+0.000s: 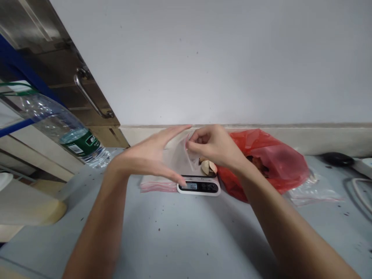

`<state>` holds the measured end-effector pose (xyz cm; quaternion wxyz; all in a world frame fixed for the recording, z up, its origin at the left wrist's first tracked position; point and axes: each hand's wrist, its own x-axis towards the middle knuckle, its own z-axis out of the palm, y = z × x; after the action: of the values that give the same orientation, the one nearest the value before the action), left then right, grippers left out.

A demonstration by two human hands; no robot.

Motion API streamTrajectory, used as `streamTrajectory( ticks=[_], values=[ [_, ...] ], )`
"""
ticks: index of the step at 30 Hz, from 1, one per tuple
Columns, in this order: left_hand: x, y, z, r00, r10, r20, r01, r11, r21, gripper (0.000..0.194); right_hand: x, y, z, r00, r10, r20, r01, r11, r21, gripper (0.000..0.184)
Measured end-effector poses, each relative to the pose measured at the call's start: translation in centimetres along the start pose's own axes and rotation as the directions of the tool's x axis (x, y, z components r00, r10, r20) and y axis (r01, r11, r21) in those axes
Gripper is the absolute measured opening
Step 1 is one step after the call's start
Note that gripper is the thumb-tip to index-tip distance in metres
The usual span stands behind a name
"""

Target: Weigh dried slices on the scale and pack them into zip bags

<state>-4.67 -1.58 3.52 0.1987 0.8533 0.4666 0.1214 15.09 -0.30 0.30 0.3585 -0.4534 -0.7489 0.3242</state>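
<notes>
My left hand [151, 155] has its fingers stretched out flat against the side of a small clear zip bag [180, 158] with a red seal strip. My right hand [213, 145] pinches the bag's top edge from the other side. Both hands hold the bag just above a small digital scale [199, 187] whose display shows digits. Some pale beige pieces [208, 167] lie on the scale behind the bag.
A stack of clear zip bags [154, 184] lies left of the scale. A red plastic bag [267, 162] with contents sits to the right, another clear bag [314, 192] beyond it. A plastic water bottle [66, 130] lies at left near a metal cabinet handle [91, 97]. A wall stands behind.
</notes>
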Motion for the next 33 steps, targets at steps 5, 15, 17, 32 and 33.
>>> streamTrajectory(
  ticks=[5, 15, 17, 32, 33],
  values=[
    [0.7, -0.3, 0.6, 0.998, 0.022, 0.066, -0.02, 1.0, -0.017, 0.105, -0.3, -0.2, -1.0, 0.999, 0.014, 0.041, -0.018, 0.996, 0.086, 0.027],
    [0.9, -3.0, 0.7, 0.917, -0.314, 0.245, 0.279, 0.946, 0.168, 0.094, -0.4, 2.0, -2.3, 0.878, 0.364, 0.31, -0.113, 0.788, -0.606, 0.05],
    [1.0, -3.2, 1.0, 0.903, -0.321, 0.286, 0.28, 0.944, 0.177, 0.096, -0.3, 2.1, -1.8, 0.858, 0.386, 0.339, -0.096, 0.769, -0.632, 0.044],
    [1.4, -2.4, 1.4, 0.937, -0.217, 0.273, 0.22, 0.975, 0.02, 0.088, 0.4, 1.5, -0.3, 0.987, -0.032, 0.156, 0.018, 0.996, 0.088, 0.051],
    [1.2, -2.6, 1.0, 0.934, -0.235, 0.268, 0.237, 0.971, 0.025, 0.09, 0.6, 1.9, 0.0, 0.994, -0.013, 0.112, 0.006, 0.998, 0.064, 0.047]
  ],
)
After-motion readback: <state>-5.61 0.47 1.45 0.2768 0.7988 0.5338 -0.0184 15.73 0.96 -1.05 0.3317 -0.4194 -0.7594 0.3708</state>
